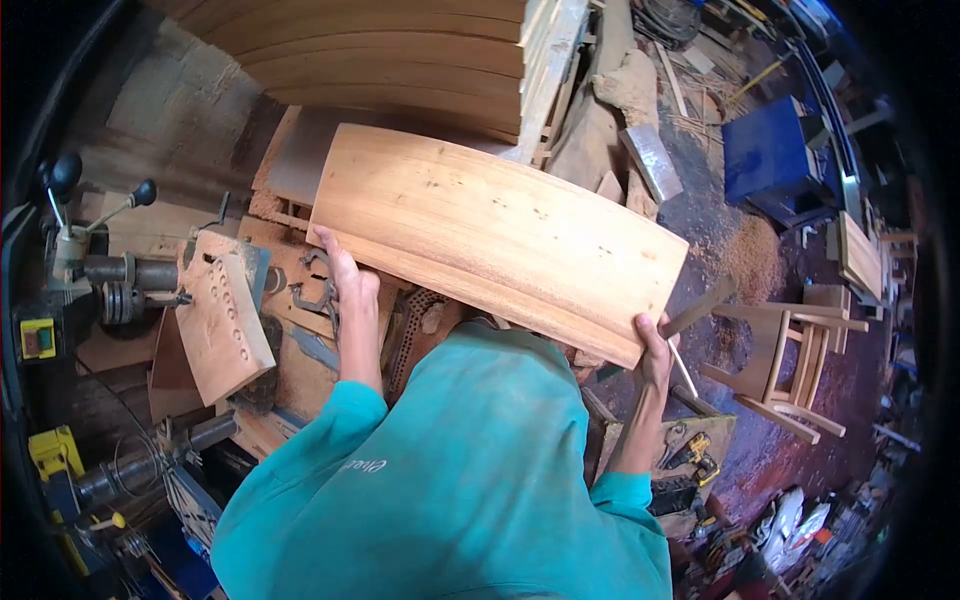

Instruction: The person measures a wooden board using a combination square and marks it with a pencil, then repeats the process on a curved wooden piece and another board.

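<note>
A wide, smooth wooden board [500,230] with a slightly curved face is held up in front of my body, tilted down to the right. My left hand [345,270] grips its lower left corner, the thumb on the near edge and the other fingers hidden underneath. At the lower right corner, my right hand [653,345] is closed on the board, with its thumb on the upper face. Behind the board rises a tall stack of similar boards [400,50].
On the left stands a drilling machine [100,270] beside a block with a row of holes [228,325]. A wooden chair [795,360] and a blue cabinet [775,155] are on the right. Sawdust [755,258] lies on the floor. A yellow power drill [700,460] rests below my right hand.
</note>
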### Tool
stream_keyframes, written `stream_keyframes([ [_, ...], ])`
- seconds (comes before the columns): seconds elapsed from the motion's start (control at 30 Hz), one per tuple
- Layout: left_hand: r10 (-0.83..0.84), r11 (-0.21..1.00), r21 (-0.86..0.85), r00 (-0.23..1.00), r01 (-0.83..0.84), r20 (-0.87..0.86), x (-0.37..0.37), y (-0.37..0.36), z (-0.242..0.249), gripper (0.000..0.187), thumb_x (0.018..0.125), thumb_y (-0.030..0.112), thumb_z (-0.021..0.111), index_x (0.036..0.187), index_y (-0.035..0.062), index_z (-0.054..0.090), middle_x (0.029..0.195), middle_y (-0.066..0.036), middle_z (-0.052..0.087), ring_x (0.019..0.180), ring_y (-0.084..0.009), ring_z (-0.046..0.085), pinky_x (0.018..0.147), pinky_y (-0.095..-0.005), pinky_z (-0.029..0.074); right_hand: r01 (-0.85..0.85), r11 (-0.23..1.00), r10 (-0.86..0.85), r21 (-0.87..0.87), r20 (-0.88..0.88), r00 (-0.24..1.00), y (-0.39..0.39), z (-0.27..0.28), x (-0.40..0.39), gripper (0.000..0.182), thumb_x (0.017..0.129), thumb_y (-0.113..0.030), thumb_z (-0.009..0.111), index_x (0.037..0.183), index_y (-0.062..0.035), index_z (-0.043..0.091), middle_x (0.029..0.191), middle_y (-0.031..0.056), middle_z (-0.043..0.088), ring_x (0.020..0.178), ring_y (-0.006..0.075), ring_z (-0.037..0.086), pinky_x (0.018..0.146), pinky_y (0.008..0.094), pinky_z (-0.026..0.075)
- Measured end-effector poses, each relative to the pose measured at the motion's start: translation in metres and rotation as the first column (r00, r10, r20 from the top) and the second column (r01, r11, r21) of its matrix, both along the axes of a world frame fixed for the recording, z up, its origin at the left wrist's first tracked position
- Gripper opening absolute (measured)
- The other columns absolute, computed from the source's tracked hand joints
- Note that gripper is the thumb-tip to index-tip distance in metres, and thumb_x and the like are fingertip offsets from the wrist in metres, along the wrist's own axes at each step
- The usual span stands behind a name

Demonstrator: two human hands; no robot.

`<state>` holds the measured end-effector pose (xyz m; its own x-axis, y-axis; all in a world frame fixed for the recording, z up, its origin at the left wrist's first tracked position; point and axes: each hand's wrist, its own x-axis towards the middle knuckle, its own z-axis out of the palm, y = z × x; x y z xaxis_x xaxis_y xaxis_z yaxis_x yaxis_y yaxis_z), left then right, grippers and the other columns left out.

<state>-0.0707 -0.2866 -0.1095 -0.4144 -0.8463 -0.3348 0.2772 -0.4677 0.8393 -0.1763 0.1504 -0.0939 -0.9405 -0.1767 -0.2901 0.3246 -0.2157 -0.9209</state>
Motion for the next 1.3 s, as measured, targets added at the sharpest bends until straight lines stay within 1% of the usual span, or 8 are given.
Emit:
stream_keyframes([
  [0.27,0.018,0.909,0.397,0.941,0.124,-0.337,-0.011,-0.002,0.056,0.062,0.095,0.057,0.033,0.142,0.0177,0.04,0.145,-0.007,0.042,0.133,-0.0319,0.038,0.11,-0.0565,0.028,0.009,0.982,0.056,0.187,-0.342,0.938,0.015,0.036,-0.021,0.037,0.076,-0.024,0.08,0.099,0.0022,0.067,0.07,-0.0078,0.049,0.06,0.0019,0.035,0.052,0.0211,0.025],
  [0.37,0.162,0.92,0.378,0.98,-0.106,-0.119,-0.049,0.011,0.078,0.066,0.092,0.063,0.027,0.137,0.0178,0.047,0.142,-0.006,0.045,0.129,-0.0302,0.042,0.107,-0.0554,0.032,0.078,0.986,0.002,0.145,-0.482,0.876,0.013,0.065,-0.035,0.04,0.075,-0.028,0.082,0.098,0.0019,0.067,0.066,-0.0107,0.037,0.059,0.0016,0.03,0.053,0.0202,0.022],
  [0.53,0.286,0.884,0.463,0.861,-0.067,-0.42,-0.081,-0.01,0.096,0.057,0.09,0.057,0.039,0.126,0.0162,0.056,0.132,-0.006,0.053,0.121,-0.0256,0.048,0.104,-0.0472,0.037,0.182,0.976,-0.214,-0.116,-0.647,0.732,0.029,0.077,-0.064,0.066,0.086,-0.074,0.041,0.078,-0.0086,0.052,0.062,-0.0076,0.038,0.055,0.0061,0.035,0.06,0.0211,0.032],
  [0.57,-0.176,0.914,0.024,0.447,0.406,-0.877,-0.089,-0.044,0.073,0.043,0.092,0.043,0.047,0.12,0.0138,0.059,0.123,-0.005,0.058,0.116,-0.0229,0.052,0.099,-0.0407,0.04,0.3,0.908,-0.409,-0.292,-0.471,0.782,0.028,0.087,-0.064,0.063,0.09,-0.07,0.036,0.075,-0.01,0.047,0.059,-0.0065,0.032,0.054,0.0075,0.034,0.059,0.0223,0.033],
  [0.6,-0.518,0.66,-0.564,-0.244,0.496,-0.82,-0.097,-0.09,0.054,0.029,0.093,0.03,0.055,0.113,0.0115,0.062,0.113,-0.004,0.064,0.11,-0.0203,0.056,0.094,-0.0343,0.042,0.352,0.797,-0.509,-0.491,-0.232,0.829,0.034,0.086,-0.069,0.065,0.092,-0.069,0.034,0.082,-0.0076,0.053,0.057,-0.0067,0.032,0.055,0.006,0.035,0.057,0.0215,0.034],
  [0.87,-0.799,0.403,-0.892,-0.396,0.206,-0.453,-0.112,-0.054,0.238,0.008,0.097,0.015,0.048,0.094,0.0102,0.054,0.084,-0.003,0.059,0.077,-0.0162,0.06,0.075,-0.0299,0.044,0.083,0.96,-0.089,-0.266,-0.011,0.996,0.0,-0.013,-0.058,0.07,0.095,-0.063,0.035,0.107,0.0011,0.062,0.057,0.0015,0.049,0.044,0.0055,0.034,0.045,0.017,0.03],
  [1.1,-0.639,0.576,-0.795,-0.503,0.189,-0.582,-0.144,-0.047,0.196,0.008,0.092,0.011,0.053,0.086,0.0098,0.059,0.074,-0.001,0.063,0.066,-0.0133,0.063,0.065,-0.0275,0.05,-0.153,0.664,0.311,-0.732,0.084,0.947,-0.017,-0.076,-0.048,0.063,0.088,-0.061,0.054,0.114,-0.0038,0.054,0.075,-0.005,0.045,0.054,0.0027,0.04,0.046,0.0154,0.029],
  [1.3,-0.534,0.686,-0.651,-0.384,0.324,-0.754,-0.158,-0.049,0.119,0.018,0.098,0.019,0.045,0.096,0.0096,0.06,0.08,0.0,0.064,0.07,-0.0133,0.063,0.07,-0.0281,0.047,-0.138,0.874,0.225,-0.465,0.137,0.965,-0.019,-0.07,-0.021,0.061,0.08,-0.038,0.074,0.123,-0.0017,0.051,0.095,0.0038,0.059,0.082,0.0144,0.06,0.073,0.0253,0.048],
])
